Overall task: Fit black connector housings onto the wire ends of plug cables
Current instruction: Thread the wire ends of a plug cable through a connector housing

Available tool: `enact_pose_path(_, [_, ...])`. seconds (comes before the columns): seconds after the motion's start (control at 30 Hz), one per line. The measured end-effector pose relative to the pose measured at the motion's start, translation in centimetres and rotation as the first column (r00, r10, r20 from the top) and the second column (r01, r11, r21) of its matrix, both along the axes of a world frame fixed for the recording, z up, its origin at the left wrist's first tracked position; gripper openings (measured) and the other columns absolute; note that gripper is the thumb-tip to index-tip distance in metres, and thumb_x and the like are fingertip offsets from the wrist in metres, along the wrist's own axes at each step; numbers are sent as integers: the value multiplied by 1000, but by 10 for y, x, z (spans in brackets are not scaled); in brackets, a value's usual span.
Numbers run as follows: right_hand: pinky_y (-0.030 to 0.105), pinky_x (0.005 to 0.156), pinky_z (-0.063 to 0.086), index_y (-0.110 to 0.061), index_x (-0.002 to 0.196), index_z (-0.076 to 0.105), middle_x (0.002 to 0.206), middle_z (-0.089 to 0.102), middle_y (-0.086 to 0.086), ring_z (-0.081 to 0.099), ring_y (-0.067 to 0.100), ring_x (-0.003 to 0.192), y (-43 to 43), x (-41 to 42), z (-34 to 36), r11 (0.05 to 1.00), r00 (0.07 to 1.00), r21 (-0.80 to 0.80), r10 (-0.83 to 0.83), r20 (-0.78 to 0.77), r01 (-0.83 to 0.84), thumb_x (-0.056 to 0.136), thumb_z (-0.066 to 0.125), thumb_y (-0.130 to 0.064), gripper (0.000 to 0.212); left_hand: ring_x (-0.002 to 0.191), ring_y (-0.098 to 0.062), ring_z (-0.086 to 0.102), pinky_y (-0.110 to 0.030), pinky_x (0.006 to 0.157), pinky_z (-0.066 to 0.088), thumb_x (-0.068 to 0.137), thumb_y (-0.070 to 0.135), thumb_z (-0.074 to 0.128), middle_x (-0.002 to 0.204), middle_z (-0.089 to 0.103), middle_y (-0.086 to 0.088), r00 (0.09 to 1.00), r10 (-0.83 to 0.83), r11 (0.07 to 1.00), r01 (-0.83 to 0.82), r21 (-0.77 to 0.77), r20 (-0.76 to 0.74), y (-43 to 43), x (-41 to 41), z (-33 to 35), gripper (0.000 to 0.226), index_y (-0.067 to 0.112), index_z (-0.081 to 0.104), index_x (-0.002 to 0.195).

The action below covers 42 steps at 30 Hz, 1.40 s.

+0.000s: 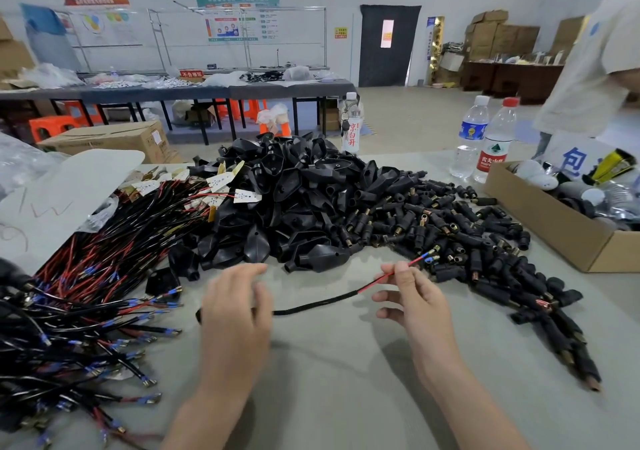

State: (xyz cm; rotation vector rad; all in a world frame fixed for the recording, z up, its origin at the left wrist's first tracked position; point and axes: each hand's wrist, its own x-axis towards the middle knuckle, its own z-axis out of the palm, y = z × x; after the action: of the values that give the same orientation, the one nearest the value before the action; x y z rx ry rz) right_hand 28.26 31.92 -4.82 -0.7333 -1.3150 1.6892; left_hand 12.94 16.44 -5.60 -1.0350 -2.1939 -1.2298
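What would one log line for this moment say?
right hand: pinches red wire of cable | left hand: open above cable | housing pile: beyond hands | fitting: not begun

Black housings (pixel 298 186), red wire (pixel 384 278), blue-sleeved terminals (pixel 427 257).

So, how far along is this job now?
Done: no finished cable is visible. In hand: one cable; the right hand pinches its red wire, the left hand lies over its black part, and its blue terminals are bare. Still to do: the cable pile shows bare terminals, and the housings are heaped loose. The job looks barely begun.
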Motion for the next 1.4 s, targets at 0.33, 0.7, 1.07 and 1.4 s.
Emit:
enact_pose_path(0.33, [22,53,52,-7,96,66,91,76,6,69,15,69,-23,-10,0,970,971,32,240,-20,-239,83,65,-34,30,90,4,55,-25,77,43,94,27,58,87,63,26,938,-342,937,336,-92,-63,18,43,-12,15,27,64,108])
enact_pose_path(0.7, [22,52,51,-9,93,70,90,75,1,67,9,69,-24,-5,-3,979,979,-31,202,20,-201,88,65,-34,26,66,-13,62,-27,62,44,97,30,43,78,65,11,943,-244,945,179,-273,-226,10,36,-7,30,19,71,91])
enact_pose_path(1.07, [23,59,53,-27,97,76,97,75,-3,68,10,75,-25,-7,-1,970,971,-34,240,-18,-241,84,64,-47,27,52,-8,43,-24,53,35,99,46,42,59,49,10,848,-447,889,455,41,285,13,40,-12,15,38,55,98])
enact_pose_path(1.4, [37,89,50,-23,118,67,114,70,2,63,25,103,75,-89,22,807,730,576,-314,607,-132,98,51,-27,26,48,-9,43,-36,54,38,97,54,36,53,49,2,845,-327,939,341,46,423,18,32,-21,21,39,47,87])
